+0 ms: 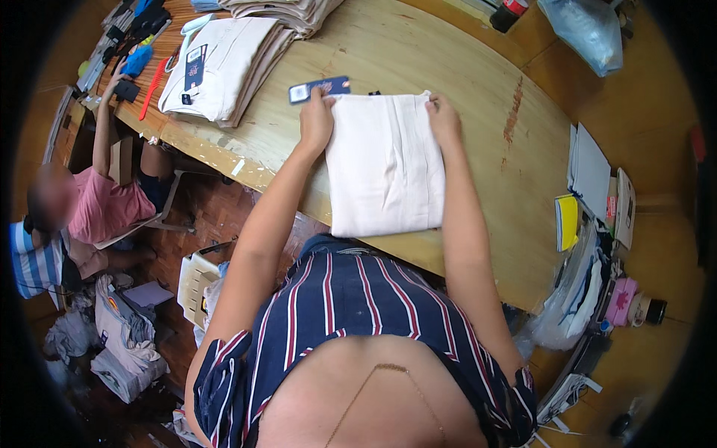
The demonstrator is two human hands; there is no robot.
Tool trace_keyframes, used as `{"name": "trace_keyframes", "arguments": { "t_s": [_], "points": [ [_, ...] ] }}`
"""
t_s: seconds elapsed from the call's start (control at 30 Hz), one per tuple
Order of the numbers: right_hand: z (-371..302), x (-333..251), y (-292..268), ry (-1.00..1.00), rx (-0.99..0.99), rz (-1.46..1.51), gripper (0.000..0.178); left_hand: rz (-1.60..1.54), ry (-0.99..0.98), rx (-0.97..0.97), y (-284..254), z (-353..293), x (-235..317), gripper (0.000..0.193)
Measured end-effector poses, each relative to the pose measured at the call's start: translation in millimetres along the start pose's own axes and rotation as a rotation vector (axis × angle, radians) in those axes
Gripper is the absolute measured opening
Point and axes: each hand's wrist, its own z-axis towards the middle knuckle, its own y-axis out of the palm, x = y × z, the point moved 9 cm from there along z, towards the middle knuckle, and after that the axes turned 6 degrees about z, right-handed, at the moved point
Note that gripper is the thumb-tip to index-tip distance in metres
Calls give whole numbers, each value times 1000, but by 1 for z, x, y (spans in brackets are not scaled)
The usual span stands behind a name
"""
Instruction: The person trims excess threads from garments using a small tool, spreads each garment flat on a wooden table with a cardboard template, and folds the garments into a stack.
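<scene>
A folded cream-white garment (385, 168) lies flat on the wooden table (463, 89) in front of me. My left hand (317, 119) presses on its far left corner, fingers bent over the cloth's edge. My right hand (444, 118) rests on the far right corner in the same way. A dark blue hang tag (320, 88) with a white label sticks out from under the garment's top edge, just beyond my left hand.
A stack of folded cream garments (224, 67) with a tag lies at the table's far left, another pile (287, 11) behind it. A red comb (153, 86) lies by it. Another person (104, 201) sits at left. Papers, a yellow booklet (566, 222) and bags crowd the right.
</scene>
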Motion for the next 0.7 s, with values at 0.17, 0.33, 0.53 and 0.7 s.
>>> {"name": "trace_keyframes", "arguments": {
  "t_s": [0.17,0.33,0.53,0.7],
  "points": [
    [-72,46,-71,163,165,214,27,88,88,154,-20,3,19,35],
    [-179,40,-75,144,128,168,18,160,-180,-279,-49,-97,39,44],
    [-180,-12,-65,-135,142,33,10,293,465,-61,-31,-164,72,48],
    [-186,59,-16,347,-35,769,10,464,799,-221,3,-172,119,51]
  ]
}}
